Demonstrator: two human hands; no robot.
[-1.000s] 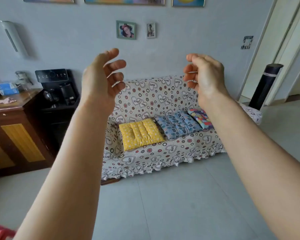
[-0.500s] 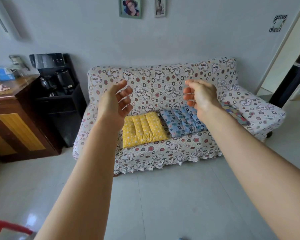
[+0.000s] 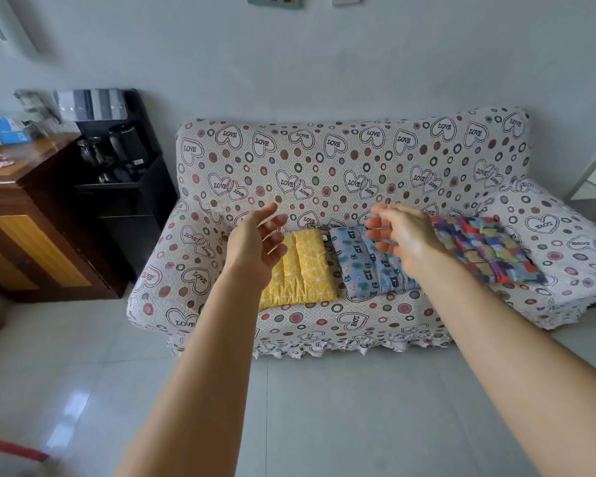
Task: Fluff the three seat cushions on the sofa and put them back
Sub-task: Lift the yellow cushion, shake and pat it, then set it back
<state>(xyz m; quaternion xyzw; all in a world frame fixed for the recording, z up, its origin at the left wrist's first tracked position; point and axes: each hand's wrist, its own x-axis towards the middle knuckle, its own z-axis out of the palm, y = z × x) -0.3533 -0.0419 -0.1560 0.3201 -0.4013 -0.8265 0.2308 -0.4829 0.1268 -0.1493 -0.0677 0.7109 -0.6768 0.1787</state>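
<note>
So all three pads are sitting in a row on the seat of the heart-and-circle patterned sofa at frame centre: the yellow quilted square cushion, the blue cat-print cushion touching its right edge, then the multicoloured patchwork cushion further right. Both hands are empty with fingers loosely spread, the left hand hanging over the yellow one's left edge and the right hand over the blue one. Yellow sits right between the palms, so I'd guess it's the first grab.

Yellow cushion, blue cushion, patchwork cushion, heart-print sofa
</note>
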